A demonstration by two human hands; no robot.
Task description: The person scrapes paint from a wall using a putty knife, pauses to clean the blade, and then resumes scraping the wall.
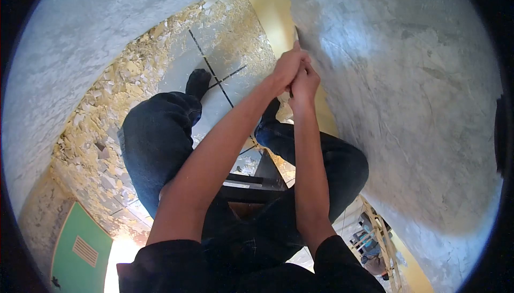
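Head view, looking steeply down along a wall.

Both hands meet in the upper centre of the frame. Left hand (288,67) and right hand (305,83) are clasped together, fingers curled shut around the handle of a thin dark-bladed metal scraper (296,34). The handle is hidden inside the grip; only the narrow blade shows above the knuckles. Blade tip touches the rough grey scraped plaster wall (407,79) filling the right of the frame, right at the edge of a strip of pale yellow paint (270,4) that remains on it.

Both forearms are bare and run up from black sleeves at the bottom edge. Below the arms: legs in dark blue jeans (158,143), dark shoe (198,83) at centre, standing on a dark wooden stool or step (251,186).

Light tiled floor (225,62) with dark joints, upper centre, is strewn with pale yellow paint flakes (107,132), thickest at centre left. Green door (80,250) at lower left. Wooden ladder (383,239) at lower right.
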